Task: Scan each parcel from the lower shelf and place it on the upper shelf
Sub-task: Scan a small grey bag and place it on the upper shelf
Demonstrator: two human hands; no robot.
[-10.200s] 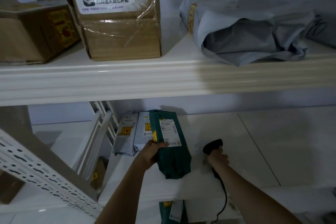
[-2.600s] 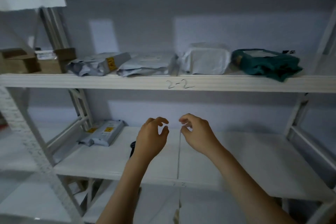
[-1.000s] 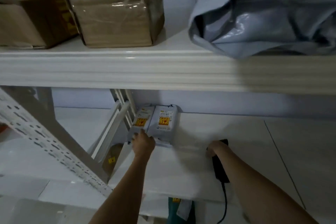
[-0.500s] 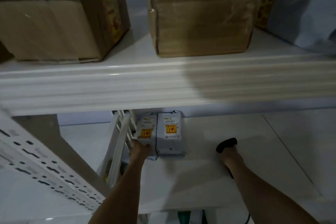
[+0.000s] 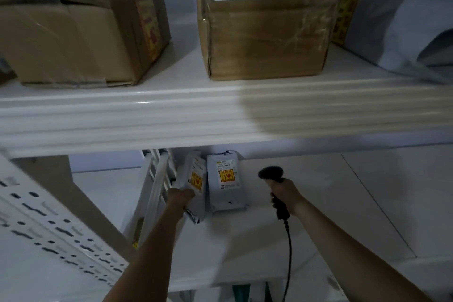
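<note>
Grey plastic parcel [image 5: 195, 186] tipped up off lower shelf [image 5: 245, 247], near edge gripped in left hand [image 5: 180, 197]; right hand [image 5: 285, 193] closed around scanner [image 5: 270, 174]. Second parcel [image 5: 225, 182] alongside. Slippery wrap could slide free.

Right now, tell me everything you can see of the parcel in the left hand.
The grey parcel is a slim, soft-looking plastic mailer, crinkled at its near corner. A white printed label and a yellow sticker with red marks show on its face. It is tilted up on edge, leaning towards the white shelf frame, at the back left of the lower shelf. The left hand grips its near end. A second grey parcel lies flat just to its right; whether they touch is unclear.
</note>
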